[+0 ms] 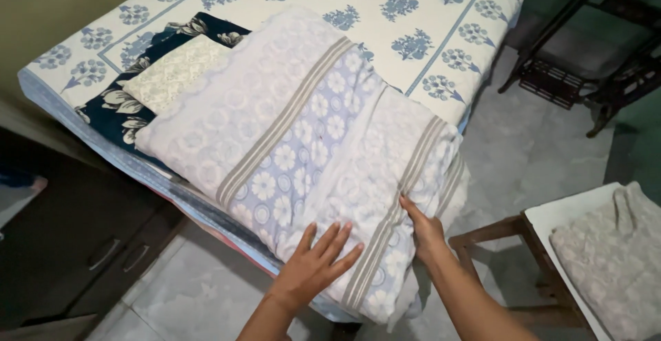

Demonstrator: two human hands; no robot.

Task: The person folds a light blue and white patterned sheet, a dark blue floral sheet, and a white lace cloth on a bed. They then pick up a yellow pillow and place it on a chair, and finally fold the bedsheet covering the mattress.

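A folded pale lilac and white lace cloth (296, 127) with grey stripe bands lies across the near corner of a bed. My left hand (313, 262) rests flat on its near edge, fingers spread. My right hand (423, 229) touches the cloth's right fold by a grey band, fingers curled over the edge. Under the cloth's far left end lie a cream lace piece (175, 72) and a dark navy floral cloth (117, 110).
The bed (441, 17) has a white sheet with blue flower print. A dark cabinet (76, 231) stands at the left. At the right a wooden stool (509, 234) bears a white board with a grey garment (613, 258). A black metal stand (585, 65) is behind.
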